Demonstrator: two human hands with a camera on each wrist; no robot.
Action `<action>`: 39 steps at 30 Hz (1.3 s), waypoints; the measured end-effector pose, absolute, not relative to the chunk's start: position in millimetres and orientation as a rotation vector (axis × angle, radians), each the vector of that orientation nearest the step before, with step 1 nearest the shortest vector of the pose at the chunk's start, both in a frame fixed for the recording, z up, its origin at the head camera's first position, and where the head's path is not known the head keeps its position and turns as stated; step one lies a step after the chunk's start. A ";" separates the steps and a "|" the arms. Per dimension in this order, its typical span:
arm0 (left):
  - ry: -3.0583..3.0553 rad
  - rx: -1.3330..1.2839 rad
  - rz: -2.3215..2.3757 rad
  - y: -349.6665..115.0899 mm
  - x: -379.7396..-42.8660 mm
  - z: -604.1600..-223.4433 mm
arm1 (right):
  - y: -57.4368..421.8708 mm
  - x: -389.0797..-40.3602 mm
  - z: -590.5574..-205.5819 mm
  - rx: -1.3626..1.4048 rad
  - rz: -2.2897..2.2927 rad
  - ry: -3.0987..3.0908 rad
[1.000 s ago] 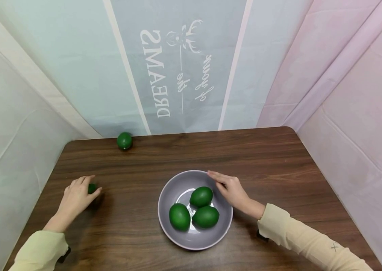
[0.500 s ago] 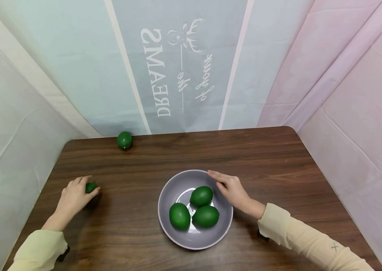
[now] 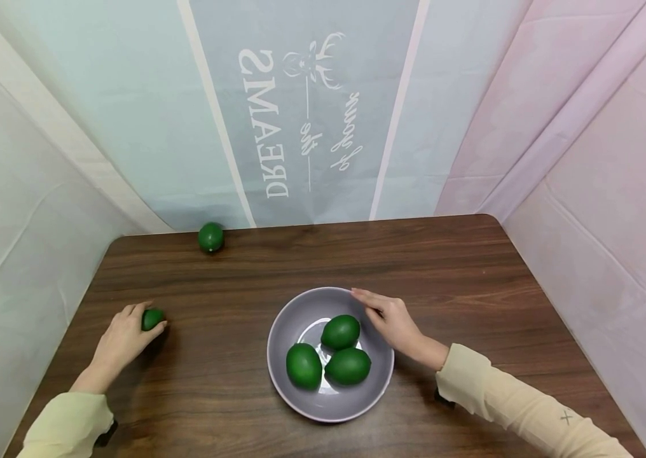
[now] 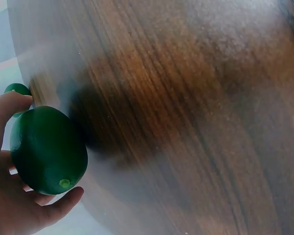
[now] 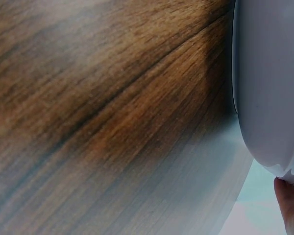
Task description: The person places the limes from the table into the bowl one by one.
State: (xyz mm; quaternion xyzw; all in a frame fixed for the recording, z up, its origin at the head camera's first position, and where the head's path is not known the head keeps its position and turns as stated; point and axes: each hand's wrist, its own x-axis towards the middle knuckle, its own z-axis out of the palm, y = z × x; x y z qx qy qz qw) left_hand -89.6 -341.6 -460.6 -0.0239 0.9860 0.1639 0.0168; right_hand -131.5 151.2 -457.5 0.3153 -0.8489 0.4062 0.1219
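On the left of the table my left hand [image 3: 123,337] curls its thumb and fingers round a green lime [image 3: 152,319]. The left wrist view shows this lime [image 4: 49,149] close up, its stem end facing the camera. A grey bowl [image 3: 329,407] stands near the middle with several limes, among them a front-right lime [image 3: 348,366], a rear lime [image 3: 341,332] and a left lime [image 3: 304,366]. My right hand [image 3: 396,326] rests on the bowl's right rim with straight fingers. At the right wrist view's lower edge, fingertips [image 5: 286,198] touch the bowl's rim [image 5: 279,166].
Another lime [image 3: 210,237] lies at the table's far left edge. The dark wood table [image 3: 449,267] has a printed curtain [image 3: 311,127] behind it. Pale cloth walls stand at the left [image 3: 20,254] and right [image 3: 615,222].
The lime at my left hand has shifted slightly left, deeper into the hand, and more of it shows. The left hand has moved a little left. My right hand and the bowl have not moved.
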 end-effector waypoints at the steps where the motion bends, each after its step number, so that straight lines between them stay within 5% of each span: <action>1: 3.065 -0.076 0.512 -341.9 -89.7 -461.1 | 150.9 -131.5 -457.7 0.920 1.183 -2.479; 39: 3.124 -0.014 0.566 -332.6 -89.9 -469.2 | 150.9 -133.1 -463.4 0.931 1.152 -2.431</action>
